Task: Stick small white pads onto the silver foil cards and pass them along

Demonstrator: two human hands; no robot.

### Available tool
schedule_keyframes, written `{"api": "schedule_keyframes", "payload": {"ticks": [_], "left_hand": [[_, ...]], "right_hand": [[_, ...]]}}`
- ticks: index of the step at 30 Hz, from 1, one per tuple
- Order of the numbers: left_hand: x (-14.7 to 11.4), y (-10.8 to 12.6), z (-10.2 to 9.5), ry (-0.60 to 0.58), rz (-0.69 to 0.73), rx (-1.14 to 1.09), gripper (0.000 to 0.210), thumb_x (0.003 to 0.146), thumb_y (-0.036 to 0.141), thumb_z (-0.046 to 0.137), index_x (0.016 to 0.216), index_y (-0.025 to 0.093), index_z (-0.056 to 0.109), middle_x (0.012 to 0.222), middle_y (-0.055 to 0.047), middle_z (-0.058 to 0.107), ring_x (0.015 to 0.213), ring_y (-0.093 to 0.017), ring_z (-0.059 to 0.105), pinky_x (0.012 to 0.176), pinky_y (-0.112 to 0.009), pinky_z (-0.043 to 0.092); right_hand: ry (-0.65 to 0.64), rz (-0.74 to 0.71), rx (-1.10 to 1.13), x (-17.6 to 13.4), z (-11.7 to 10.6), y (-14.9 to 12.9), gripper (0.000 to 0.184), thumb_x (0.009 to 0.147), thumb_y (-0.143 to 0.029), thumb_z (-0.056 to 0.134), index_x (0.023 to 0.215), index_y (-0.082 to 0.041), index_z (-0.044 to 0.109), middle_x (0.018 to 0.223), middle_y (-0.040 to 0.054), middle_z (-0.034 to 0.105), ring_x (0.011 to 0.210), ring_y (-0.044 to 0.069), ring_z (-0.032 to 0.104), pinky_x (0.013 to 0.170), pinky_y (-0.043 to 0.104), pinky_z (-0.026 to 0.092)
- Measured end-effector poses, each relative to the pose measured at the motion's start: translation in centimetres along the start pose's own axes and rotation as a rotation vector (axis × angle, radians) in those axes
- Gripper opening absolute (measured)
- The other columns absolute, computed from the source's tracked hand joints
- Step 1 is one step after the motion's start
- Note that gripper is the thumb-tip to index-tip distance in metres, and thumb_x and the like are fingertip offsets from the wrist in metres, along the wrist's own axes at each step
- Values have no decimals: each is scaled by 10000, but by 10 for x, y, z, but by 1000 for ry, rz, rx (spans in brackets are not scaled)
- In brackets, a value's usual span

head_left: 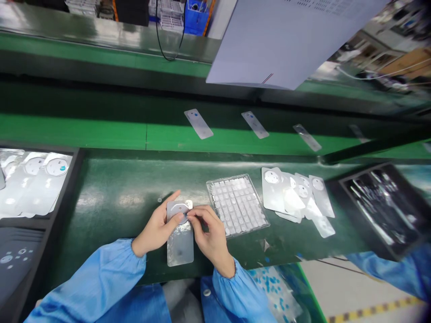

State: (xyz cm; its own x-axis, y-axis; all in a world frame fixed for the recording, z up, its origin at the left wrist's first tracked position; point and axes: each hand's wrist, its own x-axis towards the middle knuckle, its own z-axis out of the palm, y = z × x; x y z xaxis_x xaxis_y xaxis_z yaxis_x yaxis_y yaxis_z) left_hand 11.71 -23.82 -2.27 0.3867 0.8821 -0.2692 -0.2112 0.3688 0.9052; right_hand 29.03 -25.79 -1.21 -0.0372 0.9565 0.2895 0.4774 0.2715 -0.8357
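Observation:
A grey, phone-shaped panel [180, 251] with a round camera area near its top end lies on the green bench in front of me. My left hand [157, 228] grips its left side, thumb pressed on the round area and index finger stretched out past the top. My right hand [211, 235] is closed in a pinch at the right edge of that round area; whatever sits between its fingertips is too small to make out. Close by on the right is a clear tray [237, 204] holding rows of small whitish pieces.
Several similar panels [296, 195] overlap right of the tray. More panels [35, 184] fill a dark rack at left. Single panels [198, 123] lie along the green conveyor [114, 130]. A paper sheet [269, 45] hangs above. Another person's blue sleeve [393, 269] is near a black box [384, 202].

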Motion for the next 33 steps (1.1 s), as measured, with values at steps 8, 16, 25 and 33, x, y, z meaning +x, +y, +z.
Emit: {"api": "schedule_keyframes", "payload": {"ticks": [8, 16, 25, 33], "left_hand": [[3, 3, -1, -5, -67, -150, 929, 904, 466, 753, 1628, 131, 277, 1223, -159, 738, 1112, -266, 705, 1008, -374, 525], [-2, 9, 2, 23, -154, -151, 983, 821, 413, 848, 1603, 199, 292, 1179, -115, 744, 1029, -254, 739, 914, -347, 573], [80, 13, 109, -93, 127, 144, 641, 783, 330, 824, 1358, 181, 585, 1273, -113, 688, 1096, -264, 671, 987, -371, 520], [231, 61, 181, 39, 372, 510, 773, 814, 179, 803, 1510, 165, 466, 1396, -193, 614, 1308, -319, 572, 1133, -453, 422]], "right_hand": [[86, 239, 306, -6, -17, 3, 157, 939, -356, 708, 872, -215, 709, 868, 59, 730, 750, 197, 693, 652, 305, 582], [618, 645, 172, -123, -185, 79, 479, 594, -668, 869, 728, -246, 688, 601, 34, 672, 476, 175, 565, 477, 313, 476], [682, 1112, -323, -218, -171, 137, 423, 549, -609, 657, 636, -198, 701, 388, 35, 545, 392, 244, 534, 454, 336, 358], [466, 1155, -338, -232, -187, 180, 405, 581, -620, 609, 744, -275, 742, 749, 127, 792, 864, 424, 763, 638, 437, 568]]}}
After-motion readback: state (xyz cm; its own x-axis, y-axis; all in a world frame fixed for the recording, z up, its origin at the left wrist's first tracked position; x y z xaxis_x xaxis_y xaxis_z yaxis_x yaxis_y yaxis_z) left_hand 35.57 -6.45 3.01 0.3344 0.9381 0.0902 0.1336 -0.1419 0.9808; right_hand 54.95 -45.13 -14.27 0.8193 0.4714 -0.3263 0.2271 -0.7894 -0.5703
